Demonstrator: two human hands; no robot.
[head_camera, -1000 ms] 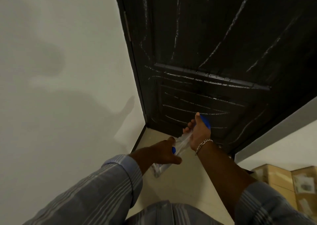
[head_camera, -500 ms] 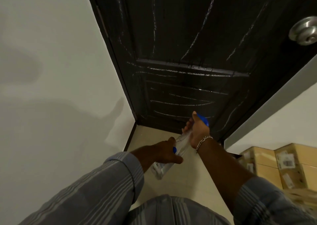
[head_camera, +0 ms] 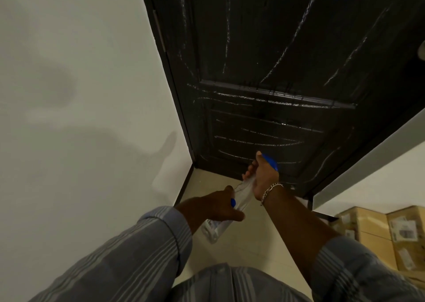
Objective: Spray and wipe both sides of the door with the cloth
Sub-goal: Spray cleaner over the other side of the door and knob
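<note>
The dark panelled door (head_camera: 264, 48) stands straight ahead, streaked with wet lines of spray. I hold a clear spray bottle (head_camera: 243, 193) tilted in front of the door's bottom panel. My left hand (head_camera: 211, 206) grips the bottle's body, and a small blue patch (head_camera: 233, 202) shows under its fingers; I cannot tell what it is. My right hand (head_camera: 264, 175), with a chain bracelet on the wrist, grips the blue spray head (head_camera: 272, 162) at the bottle's upper end, close to the door. No cloth is plainly visible.
A white wall (head_camera: 80, 94) runs along the left up to the door's hinge side. A white wall edge (head_camera: 368, 154) juts in at the right. Cardboard boxes (head_camera: 379, 230) are stacked at lower right. The metal door knob (head_camera: 422, 51) shows at the right edge. Pale floor tiles (head_camera: 253, 251) lie below.
My head has turned, so the door knob came into view and now sits at the right edge. Both hands keep the same hold on the bottle in nearly the same place.
</note>
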